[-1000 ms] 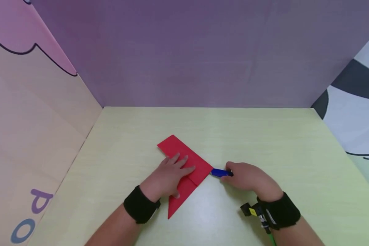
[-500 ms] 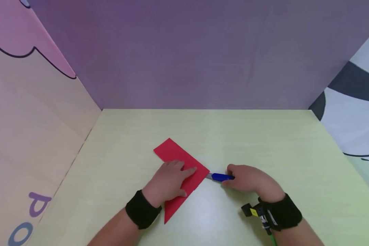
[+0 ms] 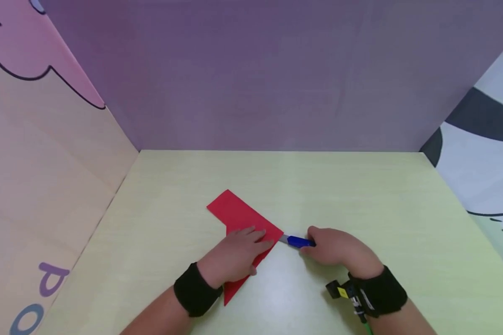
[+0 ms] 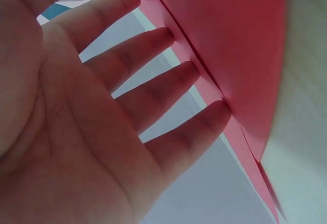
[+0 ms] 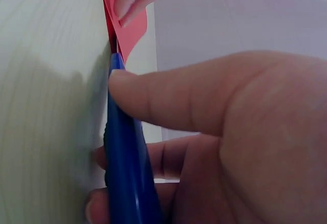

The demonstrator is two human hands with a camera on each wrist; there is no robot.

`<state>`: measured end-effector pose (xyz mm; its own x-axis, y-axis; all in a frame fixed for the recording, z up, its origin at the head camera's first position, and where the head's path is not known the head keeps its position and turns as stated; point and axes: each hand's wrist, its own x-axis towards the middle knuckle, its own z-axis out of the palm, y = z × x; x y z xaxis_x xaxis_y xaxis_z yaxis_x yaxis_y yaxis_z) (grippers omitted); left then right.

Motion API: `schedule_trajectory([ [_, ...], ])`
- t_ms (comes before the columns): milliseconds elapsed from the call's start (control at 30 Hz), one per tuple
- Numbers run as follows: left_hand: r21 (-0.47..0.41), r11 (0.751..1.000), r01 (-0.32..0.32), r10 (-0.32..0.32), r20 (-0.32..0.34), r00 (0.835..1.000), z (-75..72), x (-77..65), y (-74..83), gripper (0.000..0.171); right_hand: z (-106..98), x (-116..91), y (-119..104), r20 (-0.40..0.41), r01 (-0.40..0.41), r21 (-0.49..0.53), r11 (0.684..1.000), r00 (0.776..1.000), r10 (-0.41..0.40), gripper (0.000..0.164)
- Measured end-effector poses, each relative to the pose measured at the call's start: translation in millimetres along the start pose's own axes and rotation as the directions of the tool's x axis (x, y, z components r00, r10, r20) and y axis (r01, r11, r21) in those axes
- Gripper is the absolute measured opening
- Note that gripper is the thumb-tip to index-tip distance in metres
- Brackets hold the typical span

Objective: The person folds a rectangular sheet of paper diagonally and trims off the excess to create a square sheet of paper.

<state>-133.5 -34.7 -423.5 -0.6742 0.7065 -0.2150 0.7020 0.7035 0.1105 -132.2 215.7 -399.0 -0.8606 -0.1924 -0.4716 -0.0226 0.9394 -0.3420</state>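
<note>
A folded sheet of red paper lies on the table, with one strip pointing to the upper left and a pointed end toward the near side. My left hand rests on it with the fingers spread; in the left wrist view the fingertips press along a fold. My right hand grips a blue utility knife, the thumb lying along its handle in the right wrist view. Its grey blade reaches the paper's right corner, and the tip is hidden between the paper's layers.
The pale wooden table runs back to a purple panel. Printed panels stand at the left and right. A small camera with a green cable hangs from the right wristband.
The left hand has slid across the paper toward the near right corner. More of the grey blade now shows outside the paper. The view has shifted slightly.
</note>
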Motion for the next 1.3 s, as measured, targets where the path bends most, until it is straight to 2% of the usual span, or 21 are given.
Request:
schedule_trajectory([
  [167,0.027,1.000,0.000,0.001,-0.061,0.998,2.8,0.8,-0.7,0.079,0,3,2,-0.001,0.009,0.004,1.000,1.000,-0.009,0.024],
  [300,0.016,1.000,0.014,-0.012,-0.077,0.997,2.9,3.4,-0.9,0.080,1,5,1,-0.023,0.036,0.007,0.999,0.999,-0.036,0.023],
  [567,-0.037,0.999,0.023,-0.025,-0.042,0.999,1.4,5.8,1.2,0.075,3,6,-1,-0.038,0.069,0.020,0.997,0.997,-0.068,0.022],
  [867,0.016,0.999,-0.032,0.032,0.019,0.999,0.1,6.4,3.2,0.073,-1,1,0,-0.029,0.053,-0.065,0.996,0.998,-0.055,0.022],
  [1033,-0.022,1.000,-0.021,0.022,0.020,1.000,2.4,7.1,4.7,0.074,0,1,-3,-0.053,0.066,-0.101,0.993,0.996,-0.072,0.022],
  [1300,-0.058,0.998,-0.019,0.019,-0.001,1.000,5.4,6.6,4.5,0.076,9,6,-4,-0.063,0.100,-0.101,0.990,0.992,-0.106,0.023],
])
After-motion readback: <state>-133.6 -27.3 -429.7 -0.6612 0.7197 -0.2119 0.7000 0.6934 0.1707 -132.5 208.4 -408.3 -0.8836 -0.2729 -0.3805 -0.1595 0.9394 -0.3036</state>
